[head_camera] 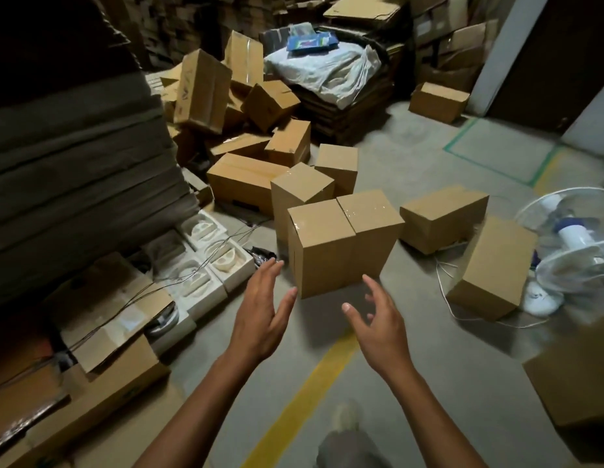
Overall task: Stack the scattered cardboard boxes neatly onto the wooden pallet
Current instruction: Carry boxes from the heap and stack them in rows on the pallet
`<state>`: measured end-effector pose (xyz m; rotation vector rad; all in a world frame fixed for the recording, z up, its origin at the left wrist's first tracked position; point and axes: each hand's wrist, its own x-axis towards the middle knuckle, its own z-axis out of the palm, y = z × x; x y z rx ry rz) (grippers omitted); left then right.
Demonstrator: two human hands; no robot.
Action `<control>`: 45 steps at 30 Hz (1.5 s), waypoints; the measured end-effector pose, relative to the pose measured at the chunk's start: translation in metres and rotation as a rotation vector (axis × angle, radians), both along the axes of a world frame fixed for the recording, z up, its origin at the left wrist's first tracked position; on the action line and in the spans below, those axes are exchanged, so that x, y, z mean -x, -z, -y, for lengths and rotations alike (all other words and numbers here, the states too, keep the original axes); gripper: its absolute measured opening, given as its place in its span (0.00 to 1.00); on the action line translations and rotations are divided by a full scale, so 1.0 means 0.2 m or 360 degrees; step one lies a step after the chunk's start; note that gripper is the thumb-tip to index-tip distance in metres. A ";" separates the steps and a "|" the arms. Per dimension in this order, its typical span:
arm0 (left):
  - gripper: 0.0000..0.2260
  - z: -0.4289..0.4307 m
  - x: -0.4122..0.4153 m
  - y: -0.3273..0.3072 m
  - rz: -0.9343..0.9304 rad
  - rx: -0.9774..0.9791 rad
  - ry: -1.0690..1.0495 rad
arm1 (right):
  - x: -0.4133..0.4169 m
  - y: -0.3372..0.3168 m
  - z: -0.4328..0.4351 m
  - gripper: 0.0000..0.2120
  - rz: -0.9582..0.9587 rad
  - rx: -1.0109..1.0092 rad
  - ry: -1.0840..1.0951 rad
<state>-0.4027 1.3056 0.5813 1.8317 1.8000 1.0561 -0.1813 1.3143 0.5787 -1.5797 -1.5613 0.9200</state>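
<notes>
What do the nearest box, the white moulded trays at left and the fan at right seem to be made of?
The nearest box: matte brown cardboard, with glossy clear tape glinting along its top seam. The white trays: likely foam or moulded pulp, dull white with pressed hollows. The fan: seemingly smooth white plastic; its thin cage could be coated wire.
</notes>
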 end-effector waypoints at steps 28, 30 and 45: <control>0.24 -2.77 0.26 1.36 -0.0141 0.1021 0.0049 | 0.08 1.16 -2.85 0.26 0.0419 0.1011 0.0081; 0.24 -2.92 0.31 1.48 -0.0193 0.1066 0.0116 | 0.12 1.34 -2.90 0.25 0.0327 0.1175 0.0266; 0.25 -3.63 0.50 1.95 0.0051 0.1357 0.0162 | 0.44 1.95 -2.94 0.25 -0.0753 0.1757 0.1442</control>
